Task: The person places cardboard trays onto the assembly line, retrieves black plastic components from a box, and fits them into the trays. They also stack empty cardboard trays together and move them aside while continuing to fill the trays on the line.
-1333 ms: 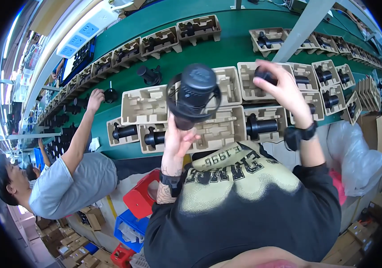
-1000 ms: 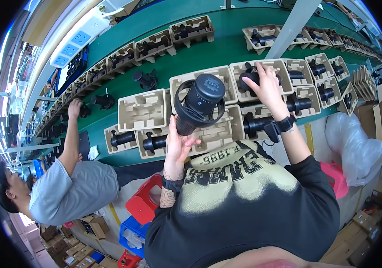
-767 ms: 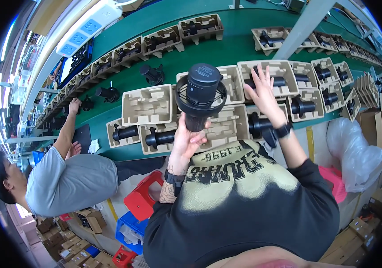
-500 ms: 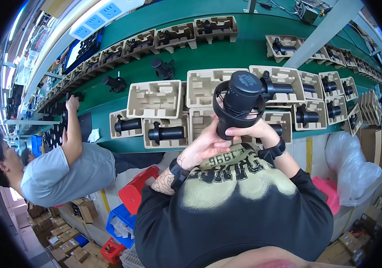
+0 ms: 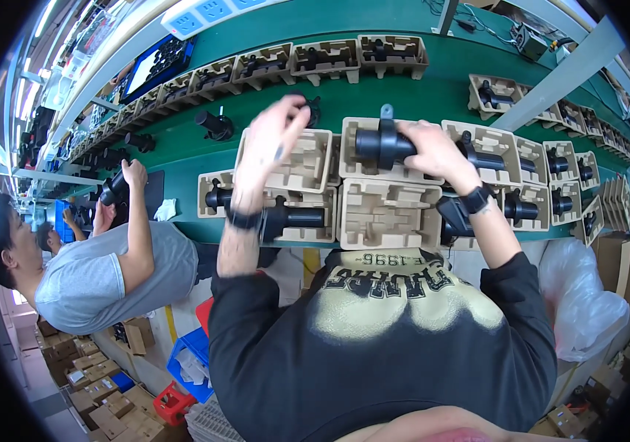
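My right hand (image 5: pixel 433 152) is closed on a black cylindrical device (image 5: pixel 368 143) with a wide collar and a small upright tab. It lies tilted sideways in or just above a beige moulded pulp tray (image 5: pixel 349 171) in the back row. My left hand (image 5: pixel 274 132), slightly blurred, is stretched out over the tray to the left, with nothing seen in it. Its fingertips are beside another black device (image 5: pixel 313 110) standing on the green bench, partly hidden by them. In front of me an unfilled pulp tray (image 5: pixel 391 214) shows bare moulded hollows.
More pulp trays with black devices (image 5: pixel 525 208) run along to the right. A far row of filled trays (image 5: pixel 326 57) crosses the green bench (image 5: pixel 374 92). A grey post (image 5: pixel 558 77) slants over it. To my left a co-worker (image 5: pixel 108 269) handles a black part. Clear plastic wrap (image 5: pixel 587 295) hangs at right.
The device has gone from both hands before my chest to the back-row tray, now in my right hand alone. My left hand has let go and moved left and away from me.
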Available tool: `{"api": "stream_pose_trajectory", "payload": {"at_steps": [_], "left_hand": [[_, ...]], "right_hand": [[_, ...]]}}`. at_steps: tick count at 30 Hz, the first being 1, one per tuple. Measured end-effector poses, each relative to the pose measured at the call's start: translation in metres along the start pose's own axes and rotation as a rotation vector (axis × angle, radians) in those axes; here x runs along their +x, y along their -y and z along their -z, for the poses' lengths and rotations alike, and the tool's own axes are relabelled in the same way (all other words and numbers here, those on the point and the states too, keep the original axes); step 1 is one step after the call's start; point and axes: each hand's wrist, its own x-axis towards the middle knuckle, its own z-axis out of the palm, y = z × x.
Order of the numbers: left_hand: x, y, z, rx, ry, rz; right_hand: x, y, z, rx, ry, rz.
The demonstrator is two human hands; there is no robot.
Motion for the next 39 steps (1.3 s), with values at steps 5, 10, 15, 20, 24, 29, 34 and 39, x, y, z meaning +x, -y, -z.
{"api": "stream_pose_trajectory", "payload": {"at_steps": [5, 10, 15, 20, 24, 29, 34, 39], "left_hand": [[0.136, 0.119, -0.047, 0.463, 0.092, 0.165], [0.173, 0.172, -0.103, 0.409, 0.147, 0.096], [0.152, 0.167, -0.050, 0.222, -0.421, 0.005], [0.020, 0.085, -0.012, -1.534, 0.168, 0.269], [-0.095, 0.035, -0.087, -1.954, 0.448, 0.585], [-0.133, 0.072, -0.075, -1.369, 0.114, 0.534], [-0.150, 0.124, -0.035, -1.147, -0.131, 0.455], [-0.127, 0.132, -0.029, -0.419, -0.555, 0.126]], "right_hand": [[0.015, 0.000, -0.039, -0.357, -0.037, 0.211], [0.001, 0.003, -0.048, -0.291, -0.202, 0.273], [-0.026, 0.007, -0.027, 0.281, -0.183, 0.104], [-0.017, 0.062, -0.044, 0.771, -0.182, 0.112], [0.022, 0.101, -0.098, 0.426, -0.222, 0.317], [0.051, 0.133, -0.109, 0.262, 0.153, 0.280], [0.124, 0.096, -0.153, 0.056, 0.034, 0.653], [0.108, 0.125, -0.138, -0.030, 0.258, 0.437]]}}
